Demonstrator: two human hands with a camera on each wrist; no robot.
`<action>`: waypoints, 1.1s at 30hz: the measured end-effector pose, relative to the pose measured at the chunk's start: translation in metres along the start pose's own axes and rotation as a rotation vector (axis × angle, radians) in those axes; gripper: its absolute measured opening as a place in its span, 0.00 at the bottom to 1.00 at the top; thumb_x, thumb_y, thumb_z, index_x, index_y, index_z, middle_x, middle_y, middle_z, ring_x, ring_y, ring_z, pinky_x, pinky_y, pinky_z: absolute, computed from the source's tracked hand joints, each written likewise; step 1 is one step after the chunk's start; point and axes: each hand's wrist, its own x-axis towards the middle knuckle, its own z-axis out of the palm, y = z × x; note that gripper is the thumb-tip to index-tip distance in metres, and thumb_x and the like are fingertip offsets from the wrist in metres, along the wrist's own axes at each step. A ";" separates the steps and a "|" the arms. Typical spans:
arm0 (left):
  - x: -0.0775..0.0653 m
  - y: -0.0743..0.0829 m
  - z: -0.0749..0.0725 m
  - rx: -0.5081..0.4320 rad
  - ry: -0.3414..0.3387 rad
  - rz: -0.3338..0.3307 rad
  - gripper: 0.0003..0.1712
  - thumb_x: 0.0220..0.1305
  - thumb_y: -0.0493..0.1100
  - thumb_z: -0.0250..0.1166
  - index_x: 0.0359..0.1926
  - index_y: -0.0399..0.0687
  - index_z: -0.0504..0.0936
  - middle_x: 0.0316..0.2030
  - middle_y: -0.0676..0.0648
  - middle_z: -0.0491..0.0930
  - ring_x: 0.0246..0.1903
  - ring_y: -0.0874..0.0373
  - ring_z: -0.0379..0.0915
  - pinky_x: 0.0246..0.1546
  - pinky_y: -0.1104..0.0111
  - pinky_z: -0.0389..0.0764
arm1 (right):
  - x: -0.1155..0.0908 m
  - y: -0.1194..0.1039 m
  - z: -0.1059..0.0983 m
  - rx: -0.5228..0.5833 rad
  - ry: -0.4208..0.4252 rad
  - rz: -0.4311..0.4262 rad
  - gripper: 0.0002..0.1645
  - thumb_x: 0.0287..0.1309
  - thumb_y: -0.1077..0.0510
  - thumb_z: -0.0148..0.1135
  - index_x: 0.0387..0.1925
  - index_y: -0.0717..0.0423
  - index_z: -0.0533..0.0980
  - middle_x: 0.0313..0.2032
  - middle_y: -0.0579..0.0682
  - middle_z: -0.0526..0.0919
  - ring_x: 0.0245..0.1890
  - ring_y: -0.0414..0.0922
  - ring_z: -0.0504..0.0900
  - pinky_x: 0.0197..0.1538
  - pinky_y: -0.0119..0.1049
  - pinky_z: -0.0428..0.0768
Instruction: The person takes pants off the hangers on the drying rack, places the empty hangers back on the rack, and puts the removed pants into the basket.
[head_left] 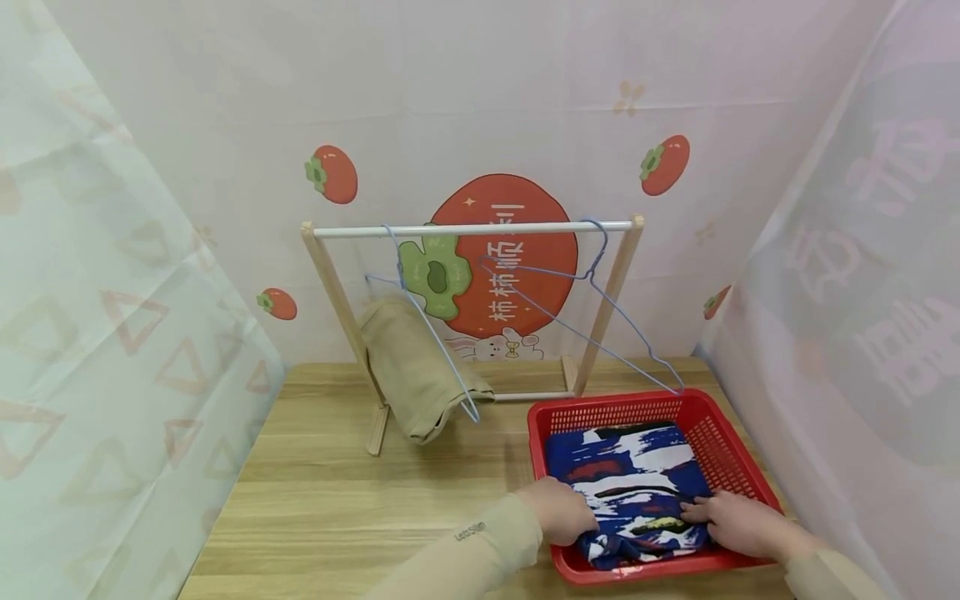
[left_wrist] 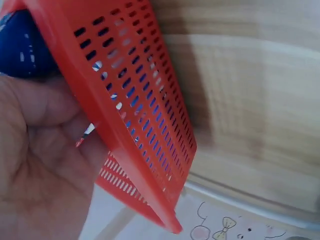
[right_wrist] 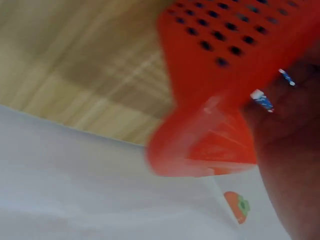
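Observation:
A folded blue garment (head_left: 637,475) with white, red and black brushstroke patterns lies in a red plastic basket (head_left: 536,433). My left hand (head_left: 561,510) reaches over the basket's left side, fingers curled at the garment's near left edge. In the left wrist view, its thumb lies against the blue fabric (left_wrist: 22,47), just inside the rim. My right hand (head_left: 742,521) holds the garment's right edge between thumb and fingers. Bits of patterned cloth (right_wrist: 262,100) show by that hand in the right wrist view; most of its fingers are dark or cut off.
Behind the basket stands a wooden rack with a white rail (head_left: 480,230). A bare blue hanger (head_left: 600,333) hangs at its right end, reaching over the basket's back rim. On the left, another blue hanger (head_left: 442,350) carries a khaki garment (head_left: 416,375). Printed cloth walls surround the wooden table (head_left: 360,508).

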 end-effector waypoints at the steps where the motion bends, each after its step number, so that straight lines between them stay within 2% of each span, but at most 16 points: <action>1: -0.002 -0.002 -0.001 0.011 0.016 0.010 0.14 0.71 0.48 0.64 0.52 0.76 0.85 0.42 0.66 0.84 0.36 0.68 0.76 0.51 0.71 0.79 | 0.001 -0.001 -0.002 0.006 0.006 -0.005 0.24 0.57 0.68 0.58 0.52 0.51 0.87 0.52 0.57 0.87 0.53 0.63 0.83 0.56 0.66 0.78; 5: -0.016 -0.016 -0.008 -0.005 0.091 0.038 0.20 0.71 0.45 0.65 0.59 0.74 0.84 0.48 0.65 0.85 0.43 0.69 0.81 0.51 0.69 0.82 | 0.006 -0.010 -0.015 0.036 0.029 -0.012 0.21 0.58 0.69 0.60 0.50 0.55 0.87 0.46 0.56 0.89 0.45 0.55 0.87 0.51 0.60 0.83; 7: -0.028 -0.024 -0.013 -0.029 0.125 0.044 0.23 0.69 0.42 0.66 0.61 0.71 0.83 0.51 0.64 0.85 0.47 0.69 0.81 0.50 0.69 0.83 | 0.009 -0.019 -0.022 0.060 0.038 0.014 0.19 0.59 0.68 0.61 0.50 0.57 0.86 0.46 0.58 0.88 0.45 0.55 0.87 0.52 0.62 0.82; 9: -0.043 -0.032 -0.016 -0.057 0.159 0.047 0.25 0.68 0.40 0.68 0.62 0.69 0.82 0.54 0.64 0.84 0.51 0.68 0.81 0.52 0.68 0.83 | 0.012 -0.028 -0.030 0.052 0.056 0.006 0.19 0.60 0.67 0.62 0.51 0.57 0.86 0.47 0.58 0.88 0.46 0.56 0.87 0.53 0.62 0.82; 13: -0.072 -0.048 -0.024 -0.120 0.226 0.043 0.26 0.69 0.39 0.66 0.65 0.66 0.80 0.59 0.63 0.81 0.57 0.67 0.79 0.53 0.68 0.83 | 0.017 -0.044 -0.046 0.017 0.104 -0.066 0.19 0.62 0.65 0.62 0.54 0.56 0.85 0.48 0.57 0.88 0.34 0.43 0.84 0.46 0.50 0.87; 15: -0.085 -0.056 -0.028 -0.142 0.268 0.039 0.26 0.71 0.39 0.63 0.65 0.66 0.80 0.59 0.63 0.82 0.52 0.68 0.81 0.48 0.71 0.83 | 0.019 -0.050 -0.052 0.028 0.121 -0.112 0.20 0.64 0.64 0.60 0.56 0.56 0.84 0.41 0.51 0.89 0.25 0.36 0.76 0.38 0.40 0.86; 16: -0.091 -0.059 -0.030 -0.154 0.291 0.043 0.25 0.71 0.39 0.62 0.65 0.66 0.80 0.58 0.63 0.82 0.50 0.69 0.81 0.46 0.72 0.83 | 0.020 -0.053 -0.055 0.042 0.128 -0.133 0.20 0.66 0.64 0.60 0.57 0.57 0.83 0.34 0.48 0.88 0.20 0.34 0.70 0.33 0.35 0.83; 18: -0.104 -0.065 -0.035 -0.179 0.339 0.055 0.24 0.72 0.40 0.60 0.65 0.65 0.81 0.57 0.63 0.83 0.46 0.71 0.81 0.43 0.73 0.83 | 0.022 -0.058 -0.061 0.057 0.149 -0.178 0.20 0.68 0.63 0.59 0.59 0.58 0.82 0.22 0.41 0.80 0.16 0.31 0.64 0.28 0.30 0.79; 20: -0.117 -0.070 -0.040 -0.198 0.380 0.066 0.23 0.73 0.41 0.60 0.65 0.64 0.81 0.56 0.62 0.83 0.44 0.71 0.81 0.43 0.73 0.84 | 0.025 -0.064 -0.066 0.082 0.166 -0.207 0.20 0.70 0.62 0.57 0.60 0.59 0.81 0.16 0.36 0.70 0.13 0.31 0.57 0.22 0.28 0.70; 22: -0.130 -0.075 -0.048 -0.230 0.414 0.073 0.23 0.74 0.42 0.59 0.66 0.63 0.80 0.57 0.62 0.83 0.45 0.72 0.81 0.46 0.71 0.84 | 0.028 -0.070 -0.071 0.073 0.194 -0.237 0.21 0.71 0.61 0.57 0.62 0.60 0.80 0.16 0.33 0.68 0.13 0.30 0.58 0.22 0.27 0.70; 26: -0.160 -0.088 -0.066 -0.228 0.529 0.067 0.22 0.73 0.42 0.61 0.65 0.58 0.81 0.56 0.58 0.84 0.46 0.68 0.83 0.49 0.68 0.84 | 0.036 -0.082 -0.081 0.044 0.247 -0.266 0.23 0.72 0.57 0.58 0.64 0.58 0.78 0.21 0.32 0.76 0.16 0.28 0.66 0.29 0.29 0.79; 30: -0.186 -0.103 -0.080 -0.162 0.691 0.049 0.21 0.71 0.41 0.65 0.63 0.54 0.82 0.54 0.55 0.86 0.49 0.64 0.85 0.50 0.65 0.85 | 0.045 -0.093 -0.089 0.026 0.287 -0.275 0.24 0.74 0.54 0.58 0.66 0.58 0.76 0.32 0.41 0.87 0.22 0.29 0.76 0.39 0.37 0.87; 33: -0.204 -0.114 -0.090 -0.137 0.782 0.022 0.22 0.69 0.40 0.67 0.63 0.54 0.82 0.53 0.55 0.87 0.45 0.64 0.85 0.45 0.64 0.86 | 0.051 -0.103 -0.094 0.018 0.307 -0.261 0.25 0.74 0.50 0.58 0.67 0.56 0.76 0.43 0.46 0.90 0.31 0.31 0.83 0.48 0.44 0.87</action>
